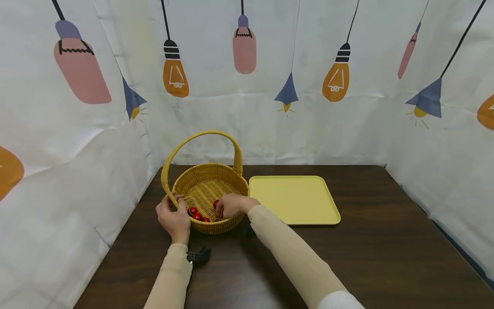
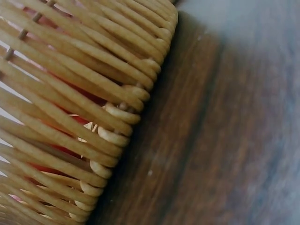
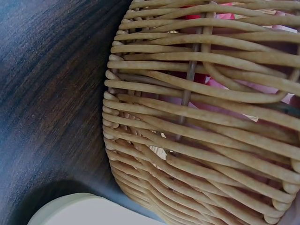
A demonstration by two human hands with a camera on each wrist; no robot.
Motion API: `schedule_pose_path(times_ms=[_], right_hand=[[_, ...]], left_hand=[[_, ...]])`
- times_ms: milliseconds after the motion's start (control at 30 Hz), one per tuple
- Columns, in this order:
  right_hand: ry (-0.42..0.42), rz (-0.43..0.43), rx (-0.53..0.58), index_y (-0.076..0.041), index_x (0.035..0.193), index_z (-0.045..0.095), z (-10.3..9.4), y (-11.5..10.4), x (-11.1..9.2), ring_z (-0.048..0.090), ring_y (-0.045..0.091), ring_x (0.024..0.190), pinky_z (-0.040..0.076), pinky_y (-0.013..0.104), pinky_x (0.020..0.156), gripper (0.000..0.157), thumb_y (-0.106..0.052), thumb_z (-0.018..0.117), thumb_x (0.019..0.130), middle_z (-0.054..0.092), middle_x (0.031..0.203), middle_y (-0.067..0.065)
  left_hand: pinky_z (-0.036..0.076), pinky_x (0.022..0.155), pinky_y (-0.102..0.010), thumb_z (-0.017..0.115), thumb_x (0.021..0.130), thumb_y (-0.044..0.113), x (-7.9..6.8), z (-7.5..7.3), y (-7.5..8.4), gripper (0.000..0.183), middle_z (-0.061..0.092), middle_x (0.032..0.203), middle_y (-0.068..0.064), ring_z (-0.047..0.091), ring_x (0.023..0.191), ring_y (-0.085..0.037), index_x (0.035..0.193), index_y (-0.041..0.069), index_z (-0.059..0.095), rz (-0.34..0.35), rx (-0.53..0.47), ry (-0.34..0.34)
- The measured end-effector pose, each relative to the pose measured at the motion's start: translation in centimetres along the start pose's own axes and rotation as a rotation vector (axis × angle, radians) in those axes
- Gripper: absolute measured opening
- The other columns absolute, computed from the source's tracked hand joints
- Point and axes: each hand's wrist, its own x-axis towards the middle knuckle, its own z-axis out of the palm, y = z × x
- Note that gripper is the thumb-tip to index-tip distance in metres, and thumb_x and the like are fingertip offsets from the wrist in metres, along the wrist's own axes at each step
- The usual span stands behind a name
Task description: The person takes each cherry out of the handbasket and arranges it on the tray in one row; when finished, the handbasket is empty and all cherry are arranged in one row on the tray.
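Observation:
A yellow woven basket (image 1: pixel 210 169) with a tall arched handle stands at the left of the table. My left hand (image 1: pixel 175 219) grips its left rim near the foot of the handle, thumb on the inner side. Several small, shiny red round fruits (image 1: pixel 197 216) lie inside against the front wall. My right hand (image 1: pixel 234 206) reaches in over the right rim with curled fingers, at a red fruit (image 1: pixel 215 204) partly hidden by them. Both wrist views are filled by the basket's woven side (image 2: pixel 89 70), with bits of red showing through the gaps.
Right of the basket lies a flat pale-yellow tray (image 1: pixel 293 199), close to its rim. The dark wooden table (image 1: pixel 370 249) reaches back to a white curtain (image 1: pixel 247 124) printed with lamps. Black wristbands (image 1: pixel 199 255) are on my wrists.

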Motion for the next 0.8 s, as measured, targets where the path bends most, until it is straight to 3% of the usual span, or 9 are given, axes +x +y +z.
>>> schedule_pose_path(times_ms=[167, 400, 500, 633, 800], right_hand=[[0.057, -0.035, 0.019, -0.018, 0.113, 0.073, 0.1, 0.3, -0.2, 0.059, 0.006, 0.096, 0.047, 0.021, 0.08, 0.024, -0.013, 0.066, 0.091, 0.069, 0.106, -0.008], [0.284, -0.149, 0.106, -0.014, 0.117, 0.07, 0.8, 0.7, -1.5, 0.06, 0.006, 0.092, 0.048, 0.022, 0.082, 0.031, -0.025, 0.072, 0.089, 0.069, 0.103, -0.007], [0.391, -0.139, 0.181, -0.015, 0.118, 0.069, 1.1, 0.8, -2.1, 0.061, 0.009, 0.096, 0.049, 0.023, 0.082, 0.031, -0.027, 0.072, 0.089, 0.068, 0.106, -0.007], [0.515, -0.122, 0.316, -0.015, 0.117, 0.067, 1.7, 1.0, -2.9, 0.062, 0.009, 0.088, 0.05, 0.023, 0.079, 0.031, -0.028, 0.072, 0.089, 0.064, 0.109, -0.007], [0.654, -0.163, 0.472, -0.014, 0.116, 0.065, 2.3, 1.5, -3.9, 0.061, 0.011, 0.081, 0.052, 0.024, 0.071, 0.028, -0.021, 0.071, 0.09, 0.058, 0.11, -0.002]], left_hand=[[0.038, 0.09, -0.03, 0.066, 0.089, 0.009, 0.0, 0.1, -0.2, 0.018, 0.063, 0.098, -0.007, 0.053, 0.102, -0.015, 0.104, 0.002, 0.071, -0.005, -0.001, -0.011], [0.039, 0.087, -0.027, 0.068, 0.088, 0.01, 0.2, 0.2, -0.3, 0.019, 0.059, 0.098, -0.001, 0.054, 0.096, -0.01, 0.103, 0.0, 0.07, -0.013, -0.031, -0.006], [0.04, 0.087, -0.026, 0.068, 0.088, 0.011, 0.3, 0.3, -0.3, 0.019, 0.061, 0.095, -0.001, 0.054, 0.097, -0.01, 0.104, 0.0, 0.07, -0.007, -0.035, -0.013], [0.038, 0.087, -0.024, 0.068, 0.088, 0.011, 0.3, 0.4, -0.4, 0.021, 0.061, 0.093, -0.002, 0.053, 0.099, -0.012, 0.105, 0.0, 0.069, -0.014, -0.037, -0.025], [0.039, 0.089, -0.03, 0.068, 0.088, 0.011, 0.2, 0.2, -0.6, 0.021, 0.06, 0.096, -0.003, 0.053, 0.099, -0.012, 0.106, 0.0, 0.069, -0.041, -0.054, -0.027]])
